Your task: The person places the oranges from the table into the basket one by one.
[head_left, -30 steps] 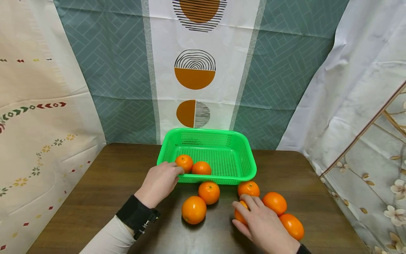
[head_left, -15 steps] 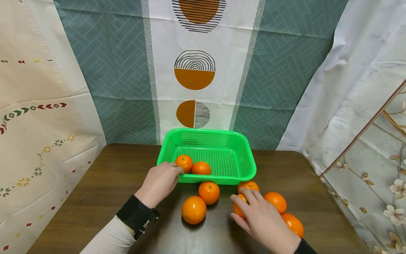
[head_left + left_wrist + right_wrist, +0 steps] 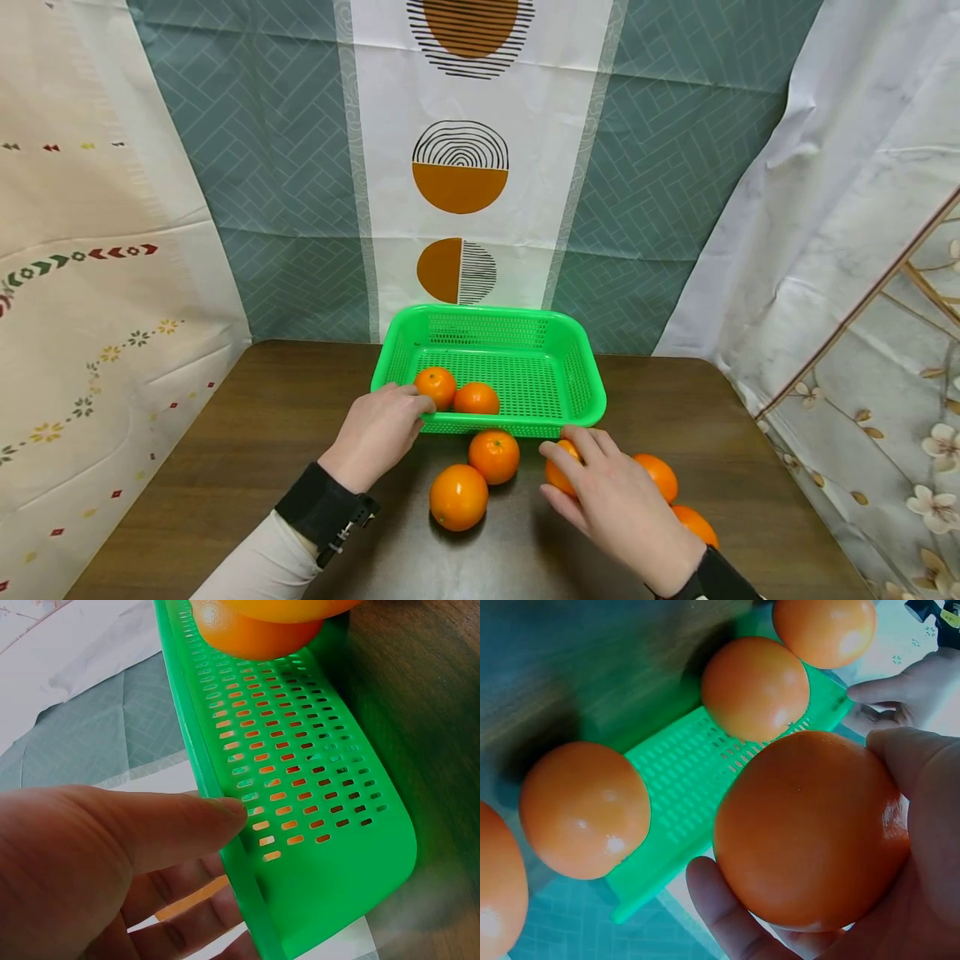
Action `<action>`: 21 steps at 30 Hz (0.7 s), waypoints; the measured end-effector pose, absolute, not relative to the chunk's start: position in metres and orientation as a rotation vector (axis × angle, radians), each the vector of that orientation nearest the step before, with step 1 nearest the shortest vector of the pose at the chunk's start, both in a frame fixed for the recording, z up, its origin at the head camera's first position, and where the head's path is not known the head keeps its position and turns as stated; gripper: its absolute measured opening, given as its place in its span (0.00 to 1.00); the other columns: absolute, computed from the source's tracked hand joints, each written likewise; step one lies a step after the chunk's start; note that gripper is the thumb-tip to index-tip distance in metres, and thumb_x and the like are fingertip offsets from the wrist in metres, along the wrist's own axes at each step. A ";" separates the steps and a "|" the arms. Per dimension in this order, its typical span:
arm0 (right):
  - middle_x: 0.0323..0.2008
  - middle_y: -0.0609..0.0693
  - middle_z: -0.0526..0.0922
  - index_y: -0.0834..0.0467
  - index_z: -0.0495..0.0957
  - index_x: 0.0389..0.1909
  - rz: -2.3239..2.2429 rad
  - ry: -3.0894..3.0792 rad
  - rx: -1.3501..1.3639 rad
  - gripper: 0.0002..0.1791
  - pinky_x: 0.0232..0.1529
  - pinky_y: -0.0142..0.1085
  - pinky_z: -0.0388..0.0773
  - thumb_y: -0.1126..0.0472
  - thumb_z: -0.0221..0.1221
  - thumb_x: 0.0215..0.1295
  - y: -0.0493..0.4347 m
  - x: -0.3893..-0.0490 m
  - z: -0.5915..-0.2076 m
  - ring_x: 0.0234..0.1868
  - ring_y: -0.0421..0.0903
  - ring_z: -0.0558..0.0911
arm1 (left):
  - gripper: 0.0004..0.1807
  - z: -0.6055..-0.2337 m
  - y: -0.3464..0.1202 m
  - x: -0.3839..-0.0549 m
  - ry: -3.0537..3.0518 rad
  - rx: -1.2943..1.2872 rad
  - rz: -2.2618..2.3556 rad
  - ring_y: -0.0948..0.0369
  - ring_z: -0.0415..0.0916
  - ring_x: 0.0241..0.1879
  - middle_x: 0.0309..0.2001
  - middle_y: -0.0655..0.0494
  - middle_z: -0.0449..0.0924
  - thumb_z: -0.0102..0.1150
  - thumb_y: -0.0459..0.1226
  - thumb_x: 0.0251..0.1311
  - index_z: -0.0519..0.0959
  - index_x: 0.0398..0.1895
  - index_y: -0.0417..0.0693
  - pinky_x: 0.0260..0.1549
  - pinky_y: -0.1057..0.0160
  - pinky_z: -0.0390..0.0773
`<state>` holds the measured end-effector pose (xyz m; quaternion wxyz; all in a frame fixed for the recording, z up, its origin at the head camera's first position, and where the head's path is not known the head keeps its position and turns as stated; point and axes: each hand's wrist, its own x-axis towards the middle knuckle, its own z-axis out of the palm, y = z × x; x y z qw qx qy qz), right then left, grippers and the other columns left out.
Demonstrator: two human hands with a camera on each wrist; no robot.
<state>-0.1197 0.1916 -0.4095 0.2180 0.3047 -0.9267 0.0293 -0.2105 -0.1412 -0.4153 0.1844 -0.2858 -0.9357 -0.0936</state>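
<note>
My left hand (image 3: 382, 433) pinches the near-left rim of a green plastic basket (image 3: 525, 427), its thumb outside the perforated wall and its fingers inside in the left wrist view. Curled around an orange (image 3: 810, 832), my right hand (image 3: 618, 508) is in front of the basket's near-right corner. Two oranges lie inside the basket, one (image 3: 435, 388) beside the left fingertips and another (image 3: 477, 399) to its right. On the table, an orange (image 3: 494, 457) sits close to the basket front, with a second orange (image 3: 458, 497) touching it nearer me.
Right of my right hand lie two more oranges, one (image 3: 657, 477) farther back and one (image 3: 697, 527) nearer, both partly covered by it. Another orange (image 3: 585, 810) shows close to the basket wall in the right wrist view. Patterned cloth (image 3: 637, 208) hangs behind the brown table (image 3: 300, 383).
My right hand has risen slightly with the orange and moved toward the basket, now covering the orange behind it. The left hand and basket stay in place.
</note>
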 end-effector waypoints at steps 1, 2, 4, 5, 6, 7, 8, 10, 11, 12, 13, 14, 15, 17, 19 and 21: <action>0.57 0.54 0.81 0.51 0.84 0.61 0.084 -2.562 0.844 0.23 0.39 0.43 0.88 0.45 0.73 0.73 0.191 -0.120 -0.409 0.55 0.53 0.83 | 0.11 -0.415 -0.141 -0.210 -2.638 -0.805 -0.264 0.56 0.75 0.31 0.31 0.60 0.79 0.81 0.29 0.59 0.88 0.35 0.54 0.27 0.58 0.79; 0.57 0.54 0.81 0.51 0.85 0.61 0.087 -2.559 0.846 0.23 0.39 0.42 0.88 0.45 0.73 0.73 0.190 -0.121 -0.408 0.56 0.54 0.83 | 0.11 -0.415 -0.141 -0.210 -2.638 -0.804 -0.264 0.56 0.75 0.31 0.30 0.60 0.79 0.81 0.29 0.59 0.88 0.35 0.54 0.27 0.58 0.79; 0.57 0.54 0.81 0.51 0.85 0.61 0.097 -2.554 0.850 0.23 0.39 0.43 0.88 0.46 0.73 0.72 0.189 -0.122 -0.407 0.56 0.54 0.82 | 0.11 -0.415 -0.141 -0.210 -2.638 -0.804 -0.266 0.56 0.75 0.31 0.30 0.60 0.79 0.81 0.29 0.59 0.88 0.35 0.54 0.27 0.58 0.79; 0.57 0.54 0.81 0.51 0.85 0.61 0.103 -2.550 0.853 0.23 0.40 0.43 0.88 0.46 0.73 0.72 0.189 -0.122 -0.407 0.56 0.54 0.82 | 0.11 -0.415 -0.141 -0.210 -2.638 -0.804 -0.266 0.56 0.75 0.31 0.30 0.60 0.79 0.81 0.29 0.59 0.88 0.35 0.54 0.27 0.58 0.79; 0.57 0.54 0.81 0.51 0.85 0.61 0.106 -2.546 0.853 0.23 0.40 0.43 0.88 0.46 0.73 0.72 0.188 -0.123 -0.407 0.56 0.54 0.82 | 0.11 -0.415 -0.141 -0.210 -2.638 -0.803 -0.266 0.56 0.75 0.31 0.30 0.60 0.79 0.81 0.29 0.59 0.88 0.35 0.54 0.27 0.58 0.79; 0.57 0.54 0.81 0.51 0.85 0.61 0.109 -2.543 0.853 0.23 0.39 0.43 0.88 0.46 0.73 0.72 0.188 -0.123 -0.407 0.55 0.54 0.82 | 0.11 -0.415 -0.141 -0.210 -2.638 -0.802 -0.267 0.56 0.75 0.31 0.30 0.60 0.79 0.81 0.29 0.59 0.88 0.35 0.54 0.27 0.58 0.79; 0.57 0.55 0.81 0.51 0.85 0.61 0.112 -2.542 0.853 0.23 0.39 0.43 0.88 0.46 0.73 0.72 0.187 -0.124 -0.406 0.55 0.54 0.82 | 0.11 -0.415 -0.141 -0.210 -2.637 -0.803 -0.268 0.56 0.75 0.31 0.30 0.60 0.79 0.81 0.29 0.59 0.88 0.35 0.54 0.27 0.58 0.79; 0.57 0.54 0.81 0.51 0.84 0.62 0.114 -2.540 0.852 0.23 0.39 0.43 0.88 0.46 0.73 0.72 0.187 -0.124 -0.406 0.55 0.54 0.82 | 0.11 -0.415 -0.141 -0.210 -2.638 -0.803 -0.269 0.56 0.75 0.31 0.30 0.60 0.79 0.81 0.29 0.59 0.88 0.35 0.54 0.27 0.58 0.79; 0.57 0.54 0.81 0.51 0.84 0.62 0.114 -2.538 0.853 0.23 0.39 0.43 0.87 0.46 0.73 0.72 0.187 -0.125 -0.405 0.55 0.53 0.81 | 0.11 -0.416 -0.141 -0.211 -2.638 -0.802 -0.269 0.56 0.75 0.31 0.30 0.60 0.79 0.81 0.29 0.59 0.88 0.35 0.54 0.27 0.58 0.79; 0.57 0.54 0.81 0.51 0.84 0.62 0.112 -2.537 0.853 0.23 0.39 0.42 0.87 0.46 0.73 0.72 0.187 -0.125 -0.405 0.55 0.53 0.81 | 0.11 -0.416 -0.141 -0.211 -2.638 -0.803 -0.269 0.56 0.75 0.31 0.30 0.60 0.79 0.81 0.29 0.59 0.88 0.35 0.54 0.27 0.58 0.79; 0.57 0.54 0.80 0.51 0.84 0.62 0.109 -2.537 0.853 0.23 0.39 0.42 0.87 0.46 0.73 0.72 0.186 -0.126 -0.404 0.55 0.53 0.81 | 0.11 -0.416 -0.141 -0.211 -2.637 -0.804 -0.269 0.56 0.75 0.31 0.30 0.60 0.79 0.81 0.29 0.59 0.88 0.35 0.54 0.27 0.58 0.79; 0.57 0.54 0.80 0.51 0.84 0.62 0.108 -2.537 0.853 0.24 0.38 0.42 0.87 0.46 0.73 0.72 0.186 -0.126 -0.404 0.55 0.53 0.81 | 0.11 -0.416 -0.141 -0.211 -2.637 -0.804 -0.268 0.56 0.75 0.31 0.30 0.60 0.79 0.81 0.29 0.59 0.88 0.35 0.54 0.27 0.58 0.79; 0.57 0.54 0.80 0.51 0.84 0.62 0.106 -2.539 0.853 0.24 0.39 0.42 0.87 0.45 0.73 0.72 0.186 -0.127 -0.403 0.55 0.53 0.81 | 0.11 -0.416 -0.141 -0.211 -2.636 -0.805 -0.267 0.56 0.75 0.31 0.30 0.60 0.79 0.81 0.29 0.59 0.88 0.35 0.54 0.27 0.59 0.79; 0.58 0.54 0.80 0.51 0.84 0.62 0.103 -2.542 0.851 0.24 0.38 0.42 0.87 0.45 0.73 0.72 0.186 -0.128 -0.403 0.55 0.53 0.82 | 0.11 -0.416 -0.141 -0.210 -2.633 -0.806 -0.265 0.56 0.75 0.31 0.30 0.60 0.79 0.81 0.29 0.59 0.88 0.35 0.54 0.26 0.59 0.78; 0.58 0.54 0.80 0.51 0.84 0.62 0.102 -2.545 0.849 0.23 0.39 0.42 0.88 0.45 0.73 0.73 0.185 -0.130 -0.402 0.55 0.53 0.82 | 0.12 -0.416 -0.141 -0.210 -2.632 -0.806 -0.264 0.57 0.74 0.31 0.30 0.60 0.78 0.81 0.29 0.58 0.88 0.35 0.54 0.26 0.59 0.78; 0.58 0.54 0.80 0.51 0.84 0.62 0.101 -2.546 0.848 0.23 0.39 0.43 0.88 0.45 0.72 0.73 0.185 -0.131 -0.401 0.55 0.54 0.82 | 0.12 -0.416 -0.141 -0.210 -2.631 -0.806 -0.264 0.57 0.74 0.30 0.30 0.61 0.78 0.81 0.29 0.58 0.88 0.34 0.54 0.26 0.59 0.78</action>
